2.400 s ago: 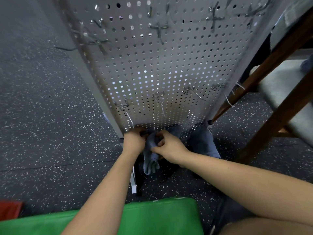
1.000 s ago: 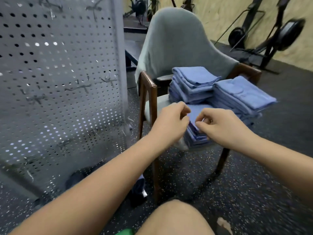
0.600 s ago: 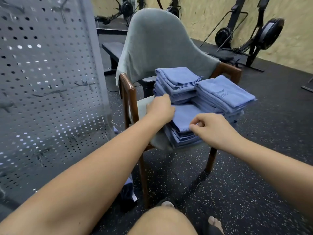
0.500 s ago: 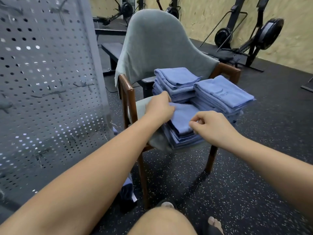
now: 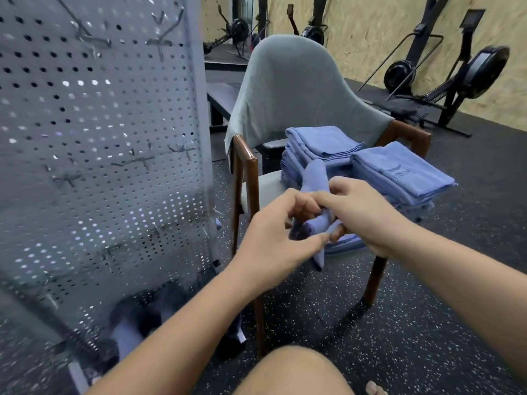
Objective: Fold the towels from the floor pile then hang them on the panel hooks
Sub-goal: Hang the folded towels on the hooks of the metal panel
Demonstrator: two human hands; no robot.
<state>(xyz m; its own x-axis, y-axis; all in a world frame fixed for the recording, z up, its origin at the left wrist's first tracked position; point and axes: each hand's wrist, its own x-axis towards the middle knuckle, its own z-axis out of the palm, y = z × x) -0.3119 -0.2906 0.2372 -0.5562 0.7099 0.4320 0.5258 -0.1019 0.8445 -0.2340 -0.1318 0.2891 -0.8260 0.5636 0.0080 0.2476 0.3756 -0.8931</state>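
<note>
A blue towel [image 5: 315, 181] is lifted off the front stack on the chair, bunched between my hands. My left hand [image 5: 273, 243] grips its lower part, thumb and fingers curled round the cloth. My right hand [image 5: 359, 215] holds it from the right, fingers wrapped over it. Two stacks of folded blue towels [image 5: 399, 169] sit on the chair seat behind; the front stack [image 5: 346, 243] shows under my right hand. The grey perforated panel [image 5: 99, 138] with metal hooks [image 5: 137, 161] stands at the left. A towel [image 5: 125, 334] hangs low on the panel.
The wooden chair [image 5: 245, 178] with a grey padded back stands right of the panel. Rowing machines [image 5: 467, 72] lean by the far board wall. A dark bench [image 5: 222, 98] is behind the chair. My knee [image 5: 293, 372] is at the bottom. Speckled black floor lies all round.
I turned from the low hook on the panel to the chair. Both hands reached the front stack and have now lifted one blue towel off it toward me.
</note>
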